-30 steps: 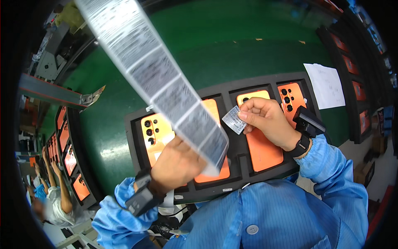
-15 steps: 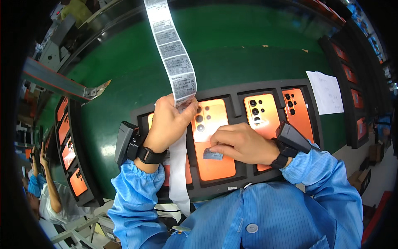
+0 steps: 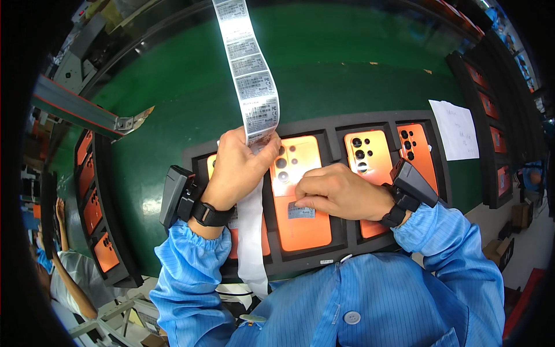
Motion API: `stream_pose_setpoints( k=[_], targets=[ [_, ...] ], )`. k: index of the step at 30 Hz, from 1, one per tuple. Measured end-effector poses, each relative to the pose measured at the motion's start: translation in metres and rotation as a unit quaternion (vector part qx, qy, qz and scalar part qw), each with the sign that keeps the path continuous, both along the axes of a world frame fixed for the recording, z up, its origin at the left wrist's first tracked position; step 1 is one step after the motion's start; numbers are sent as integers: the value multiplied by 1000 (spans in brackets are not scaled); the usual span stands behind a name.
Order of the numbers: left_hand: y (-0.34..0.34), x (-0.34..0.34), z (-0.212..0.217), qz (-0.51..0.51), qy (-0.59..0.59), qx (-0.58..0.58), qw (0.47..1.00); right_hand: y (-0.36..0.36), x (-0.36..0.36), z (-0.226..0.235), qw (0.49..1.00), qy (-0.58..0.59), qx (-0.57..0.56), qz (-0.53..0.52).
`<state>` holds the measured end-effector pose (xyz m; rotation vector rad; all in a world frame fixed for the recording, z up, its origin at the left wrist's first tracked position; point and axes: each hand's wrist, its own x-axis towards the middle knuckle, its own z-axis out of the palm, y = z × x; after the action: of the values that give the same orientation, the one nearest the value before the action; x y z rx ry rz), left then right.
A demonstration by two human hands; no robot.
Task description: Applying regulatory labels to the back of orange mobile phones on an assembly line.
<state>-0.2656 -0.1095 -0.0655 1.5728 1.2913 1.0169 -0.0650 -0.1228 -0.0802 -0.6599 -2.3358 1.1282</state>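
Note:
My left hand [image 3: 238, 170] pinches a long white strip of printed labels [image 3: 256, 87] between thumb and fingers. The strip rises to the far edge, and its bare backing [image 3: 251, 243] hangs below the hand toward my jacket. An orange smartphone [image 3: 306, 236] lies back up in a black tray [image 3: 295, 261]. Over its lower half my right hand [image 3: 342, 195] is closed, fingertips at the upper edge of a small grey label [image 3: 302, 211]. The label appears flat against the phone's back; whether it is fully stuck down I cannot tell.
More orange phones [image 3: 370, 156] sit in the tray's other slots, one [image 3: 250, 242] partly behind the strip. A paper sheet [image 3: 455, 130] lies right. Further phone trays [image 3: 118, 254] stand at both sides. A metal bar [image 3: 81, 107] juts in left, near another person's arm [image 3: 72, 283].
The grey label now sits straighter and shows more fully on the phone. My right hand stays at its edge. The whole scene has shifted slightly right in view.

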Motion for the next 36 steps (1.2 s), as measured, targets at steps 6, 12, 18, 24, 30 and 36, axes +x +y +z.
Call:
stream_pose_setpoints(
  k=[6,12,18,24,30,36],
  targets=[
    [-1,1,6,-6,14,-16,1000,2,0,2,1000,-7,3,12],
    [-1,1,5,-8,-1,-21,1000,2,0,2,1000,-20,0,11],
    [-1,3,7,-6,8,-4,1000,3,0,2,1000,-19,4,13],
    [-1,4,5,0,-5,-3,1000,1,0,3,999,-21,28,7],
    [-2,5,4,11,-8,-2,1000,-10,0,0,975,-99,200,6],
    [-3,4,7,18,-13,-4,1000,-10,-3,16,932,-140,330,-52]
  ],
)
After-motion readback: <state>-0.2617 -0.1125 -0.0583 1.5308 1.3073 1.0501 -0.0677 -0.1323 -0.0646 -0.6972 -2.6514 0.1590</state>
